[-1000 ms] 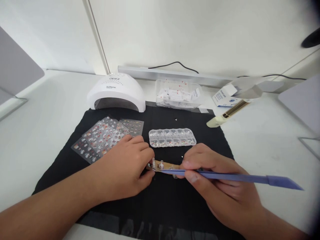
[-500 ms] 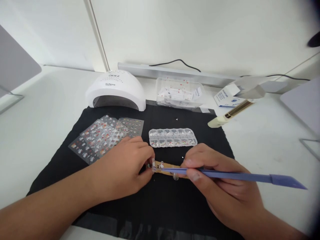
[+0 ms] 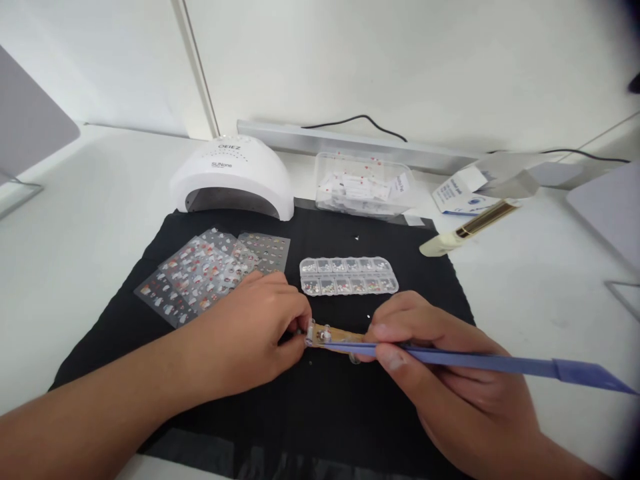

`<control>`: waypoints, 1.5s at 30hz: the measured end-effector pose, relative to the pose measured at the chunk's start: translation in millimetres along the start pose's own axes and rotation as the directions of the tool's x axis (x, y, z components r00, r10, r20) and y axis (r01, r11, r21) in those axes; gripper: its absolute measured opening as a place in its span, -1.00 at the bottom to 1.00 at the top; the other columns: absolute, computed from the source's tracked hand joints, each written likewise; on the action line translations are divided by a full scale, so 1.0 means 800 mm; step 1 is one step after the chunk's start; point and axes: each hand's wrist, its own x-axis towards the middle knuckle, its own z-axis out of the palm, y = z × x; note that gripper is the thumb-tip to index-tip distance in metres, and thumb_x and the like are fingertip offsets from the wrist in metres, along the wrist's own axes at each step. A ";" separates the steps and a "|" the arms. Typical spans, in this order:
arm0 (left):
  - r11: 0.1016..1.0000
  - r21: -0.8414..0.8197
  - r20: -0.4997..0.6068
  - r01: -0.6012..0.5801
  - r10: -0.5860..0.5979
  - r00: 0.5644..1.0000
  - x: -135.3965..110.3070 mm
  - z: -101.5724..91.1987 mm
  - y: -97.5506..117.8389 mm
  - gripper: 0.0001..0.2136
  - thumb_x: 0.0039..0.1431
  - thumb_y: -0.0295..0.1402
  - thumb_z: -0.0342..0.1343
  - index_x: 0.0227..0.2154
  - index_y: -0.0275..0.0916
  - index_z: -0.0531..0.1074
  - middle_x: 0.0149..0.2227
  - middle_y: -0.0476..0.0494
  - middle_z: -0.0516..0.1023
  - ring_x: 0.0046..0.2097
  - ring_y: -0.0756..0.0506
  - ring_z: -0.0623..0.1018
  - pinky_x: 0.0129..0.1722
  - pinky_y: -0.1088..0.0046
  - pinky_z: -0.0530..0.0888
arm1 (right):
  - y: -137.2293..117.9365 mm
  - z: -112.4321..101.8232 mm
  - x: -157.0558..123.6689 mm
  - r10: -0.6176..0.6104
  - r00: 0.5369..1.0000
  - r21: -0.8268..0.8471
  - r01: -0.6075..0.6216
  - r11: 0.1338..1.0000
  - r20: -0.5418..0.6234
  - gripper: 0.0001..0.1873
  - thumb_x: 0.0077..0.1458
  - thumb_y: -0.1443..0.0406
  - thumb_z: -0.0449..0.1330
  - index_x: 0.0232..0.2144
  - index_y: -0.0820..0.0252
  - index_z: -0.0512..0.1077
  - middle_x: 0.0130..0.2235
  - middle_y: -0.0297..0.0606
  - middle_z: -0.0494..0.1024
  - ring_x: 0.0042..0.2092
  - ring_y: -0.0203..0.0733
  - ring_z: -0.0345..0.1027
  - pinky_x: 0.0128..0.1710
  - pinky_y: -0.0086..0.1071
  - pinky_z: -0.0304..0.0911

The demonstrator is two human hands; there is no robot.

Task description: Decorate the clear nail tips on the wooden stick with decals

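A thin wooden stick carrying small clear nail tips lies on the black mat. My left hand is closed, pinching the stick's left end. My right hand is closed round a long blue tool, held like a pen. The tool's tip rests on the stick near the nail tips. Its flat wide end sticks out to the right.
A clear divided box of tiny gems sits just beyond my hands. Sticker sheets lie at the mat's left. A white nail lamp, a clear tub, a small carton and a gold-banded tube stand behind.
Both hands stay on the stick. The blue tool's tip has shifted slightly along the stick, and the view has drifted a little to the left.
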 end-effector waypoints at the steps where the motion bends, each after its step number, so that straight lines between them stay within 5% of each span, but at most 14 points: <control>1: 1.000 -0.005 0.002 0.003 -0.003 1.000 0.000 -0.001 0.000 -0.93 0.09 -0.51 0.12 -0.45 -0.21 0.40 -0.44 0.02 0.45 -0.28 -0.08 0.41 -0.21 0.29 0.26 | -0.001 0.000 0.000 -0.007 1.000 -0.007 0.007 1.000 0.002 -0.82 0.17 0.43 0.16 -0.26 0.01 0.43 -0.39 -0.31 0.49 -0.36 -0.19 0.40 -0.37 -0.25 0.36; 10: 0.998 -0.029 0.006 0.063 -0.063 0.998 -0.005 -0.006 -0.002 -0.77 0.00 -0.41 0.24 -0.24 -0.15 0.41 -0.30 0.01 0.44 -0.22 -0.12 0.41 -0.18 0.28 0.30 | -0.006 0.006 -0.006 -0.019 1.000 -0.015 0.019 1.000 -0.017 -0.75 0.14 0.48 0.16 -0.21 0.01 0.42 -0.38 -0.31 0.50 -0.32 -0.19 0.38 -0.33 -0.24 0.35; 45: 1.000 -0.017 0.018 -0.010 0.010 1.000 -0.003 -0.007 0.002 -0.91 0.10 -0.43 0.18 -0.33 -0.19 0.39 -0.35 0.04 0.43 -0.24 -0.10 0.38 -0.22 0.30 0.23 | -0.005 0.003 -0.007 0.164 0.986 0.038 -0.163 0.986 -0.020 -0.81 0.22 0.38 0.15 -0.24 -0.10 0.41 -0.37 -0.36 0.48 -0.39 -0.20 0.41 -0.45 -0.32 0.35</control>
